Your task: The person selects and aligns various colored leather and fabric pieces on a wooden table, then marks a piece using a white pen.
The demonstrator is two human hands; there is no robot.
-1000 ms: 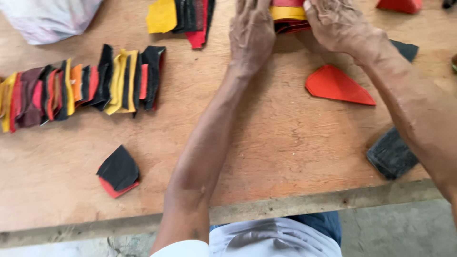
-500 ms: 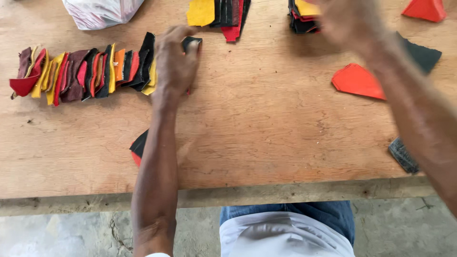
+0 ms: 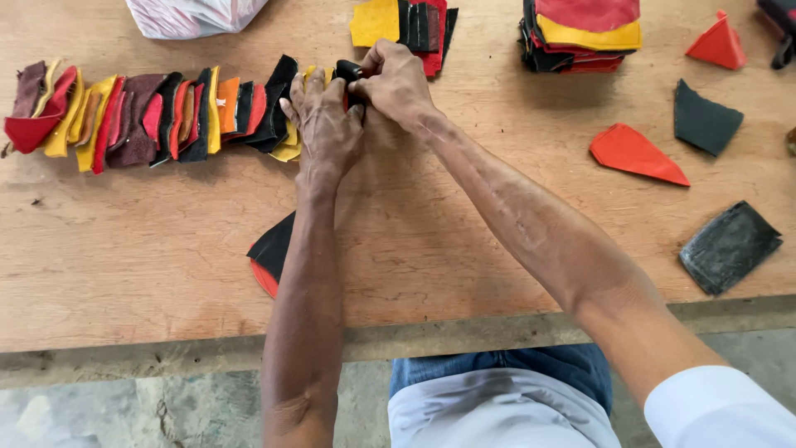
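Nearest the person, below the left forearm, a black piece over a red one (image 3: 269, 253) lay flat on the wooden surface (image 3: 166, 249), well apart from both hands. Farther out, the left hand (image 3: 325, 124) lay with its fingers spread and pressed down on the near end of the fanned row of cut pieces (image 3: 149, 112), while the right hand (image 3: 396, 83) met it from the right, its fingers closed in a pinch on a small black piece (image 3: 347, 71) at that same end of the row. The pieces looked like thin leather or felt cut to a curved, pointed shape: light, limp enough to bend, probably matte and not slippery, so a pinch at an edge or at the broad end would likely serve, with the other hand steadying the row so that the overlapped pieces would not slide or topple. To the right of the right hand lay a red pointed piece (image 3: 634, 153), a dark green-black piece (image 3: 703, 119) and, nearer the edge, a worn dark pad (image 3: 730, 246). Beyond the hands sat a yellow, black and red bunch (image 3: 402, 23), a tall stack of pieces (image 3: 583, 35), and a white plastic bag (image 3: 195, 15) to the far left. The surface was bare, scuffed board with a raw front edge; below it showed a grey floor (image 3: 99, 406).
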